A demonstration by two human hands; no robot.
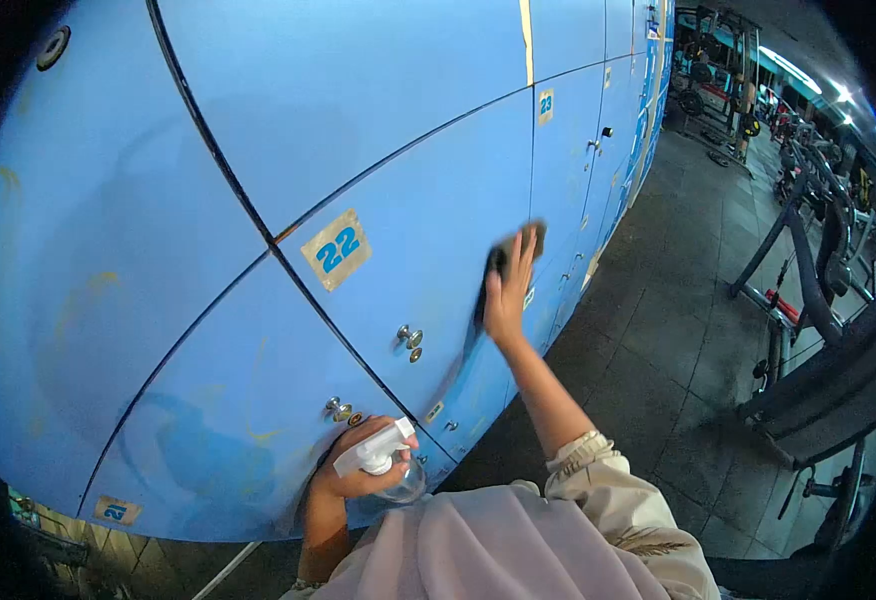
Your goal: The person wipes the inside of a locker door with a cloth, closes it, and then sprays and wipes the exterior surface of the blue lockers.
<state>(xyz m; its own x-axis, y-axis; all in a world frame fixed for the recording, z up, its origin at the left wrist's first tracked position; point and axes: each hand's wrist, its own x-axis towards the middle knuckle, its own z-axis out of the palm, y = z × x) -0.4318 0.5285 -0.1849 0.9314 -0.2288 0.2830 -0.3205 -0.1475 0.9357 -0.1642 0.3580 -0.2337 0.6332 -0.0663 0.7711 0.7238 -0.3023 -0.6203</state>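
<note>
Nearest to the camera, the left hand [363,468] has its fingers closed around a clear spray bottle [405,484] with a white trigger head [376,450], beside the blue locker doors [198,330]. Just above this hand, a round metal knob [339,408] stands out from a door, with a small lock under it. A little farther, the right hand [511,290] lies over a dark cloth [538,238] on the door with number 22; its thumb is apart from the other fingers, which are stretched along the cloth. On this same door, another knob [410,335] stands out between the two hands. The blue numbers are on tan labels: "21" [116,511] low at the left, tilted, "22" [337,249] in large figures, and "23" [546,105] near the upper edge of the next door; the labels farther along are too small to read. To the right there is the dark tiled floor [648,330], then an exercise machine [808,250] with a red part, and far behind, racks with weights [713,85] under bright lamps [790,70].
</note>
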